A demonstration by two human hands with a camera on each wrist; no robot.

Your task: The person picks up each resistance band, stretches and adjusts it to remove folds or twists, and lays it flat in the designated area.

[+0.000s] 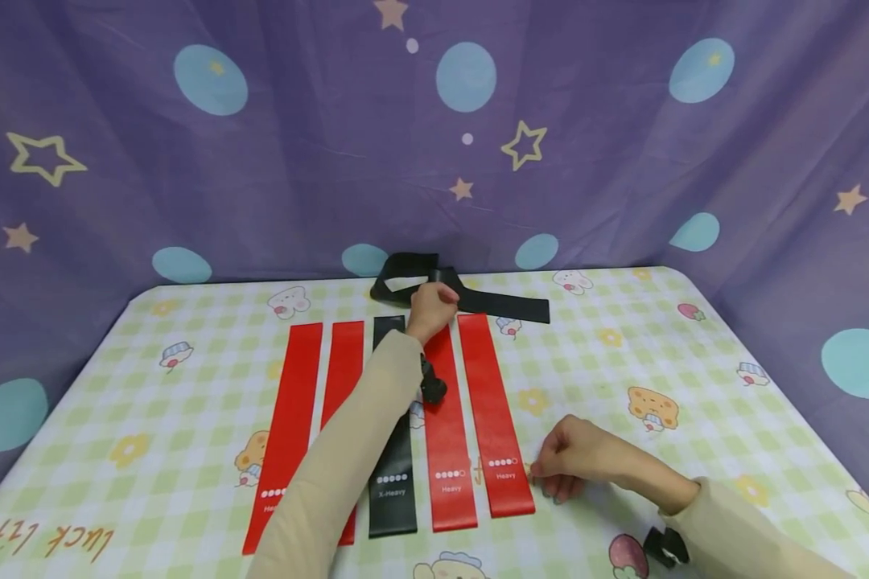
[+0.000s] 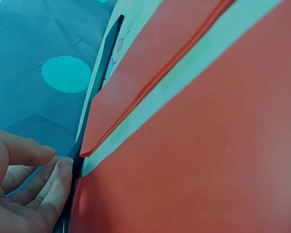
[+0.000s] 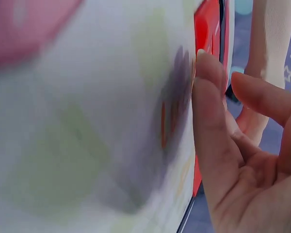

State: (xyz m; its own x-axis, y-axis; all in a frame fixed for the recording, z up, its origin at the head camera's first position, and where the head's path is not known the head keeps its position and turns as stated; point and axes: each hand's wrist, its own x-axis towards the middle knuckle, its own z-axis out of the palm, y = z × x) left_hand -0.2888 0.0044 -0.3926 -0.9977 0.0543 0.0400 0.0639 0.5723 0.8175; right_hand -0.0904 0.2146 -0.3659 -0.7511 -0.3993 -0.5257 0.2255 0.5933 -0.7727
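My left hand (image 1: pixel 433 311) reaches to the back of the table, over a loosely looped black resistance band (image 1: pixel 507 305). In the left wrist view the fingertips (image 2: pixel 64 167) meet that band's dark edge, while the thumb stands apart from them. Flat red bands marked Heavy lie on both sides of a flat black band marked X-Heavy (image 1: pixel 392 507). The left sleeve covers parts of the left-hand ones. My right hand (image 1: pixel 579 458), fingers loosely bent and holding nothing, rests low over the cloth beside the rightmost red band (image 1: pixel 498 418).
A green-checked cloth (image 1: pixel 695 338) with cartoon prints covers the table. Behind the far edge hangs a purple curtain (image 1: pixel 319 161) with stars and blue dots. Each wrist carries a small black camera mount, the right one (image 1: pixel 666 547) close to the cloth.
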